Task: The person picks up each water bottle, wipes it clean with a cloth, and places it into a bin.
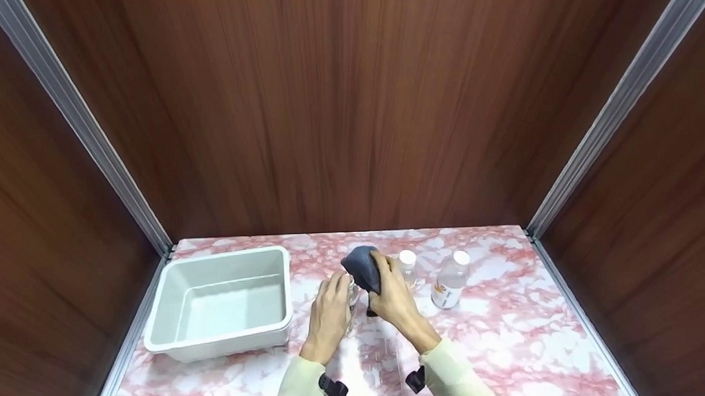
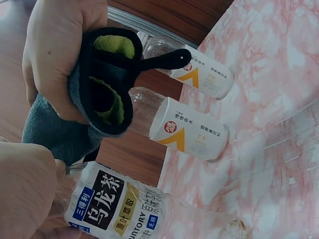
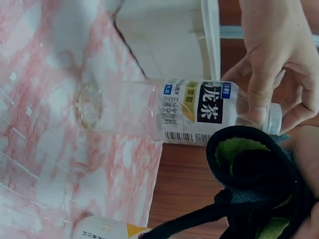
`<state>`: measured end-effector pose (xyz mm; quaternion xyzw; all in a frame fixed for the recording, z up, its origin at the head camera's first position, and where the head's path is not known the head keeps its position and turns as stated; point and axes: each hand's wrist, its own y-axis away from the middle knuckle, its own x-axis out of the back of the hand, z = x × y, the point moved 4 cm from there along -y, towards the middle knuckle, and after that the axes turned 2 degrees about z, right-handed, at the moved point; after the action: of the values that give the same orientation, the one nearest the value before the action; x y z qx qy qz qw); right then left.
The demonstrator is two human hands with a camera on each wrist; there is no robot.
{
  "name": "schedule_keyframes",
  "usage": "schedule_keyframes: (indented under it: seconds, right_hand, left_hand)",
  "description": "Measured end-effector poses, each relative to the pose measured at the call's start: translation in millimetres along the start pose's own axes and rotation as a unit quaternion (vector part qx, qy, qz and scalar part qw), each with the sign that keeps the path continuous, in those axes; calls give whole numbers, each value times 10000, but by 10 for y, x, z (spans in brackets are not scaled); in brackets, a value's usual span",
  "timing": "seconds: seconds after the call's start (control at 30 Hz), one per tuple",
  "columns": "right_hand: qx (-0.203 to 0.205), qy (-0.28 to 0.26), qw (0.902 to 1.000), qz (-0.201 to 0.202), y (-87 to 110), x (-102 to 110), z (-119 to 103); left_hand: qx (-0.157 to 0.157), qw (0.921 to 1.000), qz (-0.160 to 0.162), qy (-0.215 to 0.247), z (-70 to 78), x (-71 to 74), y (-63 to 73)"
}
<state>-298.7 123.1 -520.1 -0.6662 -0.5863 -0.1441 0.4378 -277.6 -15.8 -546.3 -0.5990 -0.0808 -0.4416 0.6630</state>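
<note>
My left hand [image 1: 330, 310] grips a clear plastic oolong tea bottle [image 3: 194, 109] around its neck, just below the white cap. The bottle stands upright on the table, with a black, white and yellow label. In my right hand [image 1: 396, 299] is a folded grey-blue cloth [image 1: 362, 268] with black edging, a green inner side and a black hanging loop [image 2: 167, 59]. That cloth is right beside the bottle's top; whether it touches the bottle I cannot tell. Most of the tea bottle is hidden behind my left hand in the head view.
Two clear bottles with white caps and yellow-and-white labels stand to the right, a nearer one [image 2: 194, 132] and a farther one [image 1: 449, 283]. A white plastic bin [image 1: 220, 342] sits at the left of the pink marbled table [image 1: 510, 345]. Brown wood-grain panels [image 1: 337, 105] enclose the table.
</note>
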Motion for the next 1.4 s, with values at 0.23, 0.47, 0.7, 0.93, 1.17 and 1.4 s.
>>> schedule_keyframes:
  seconds: [0.23, 0.47, 0.7, 0.93, 1.17, 1.4]
  right_hand:
    - [32, 116, 9998, -165, 12, -54, -24]
    - [130, 182, 9994, -276, 40, -102, -50]
    - [630, -94, 9966, -525, 98, -212, -62]
    - [840, -87, 9933, -784, 153, -295, -79]
    - [822, -357, 9899, -1098, 187, -346, -83]
    - [779, -462, 9892, -1153, 216, -372, -70]
  left_hand:
    - [-60, 9998, 147, 80, 2, 1, 15]
    - [35, 9996, 223, 141, -28, -6, 19]
    - [138, 9988, 297, 373, -97, 4, 25]
    - [285, 9974, 250, 616, -141, 30, 25]
    - [317, 9966, 261, 713, -151, 52, 33]
    - [364, 9958, 367, 749, -138, 50, 45]
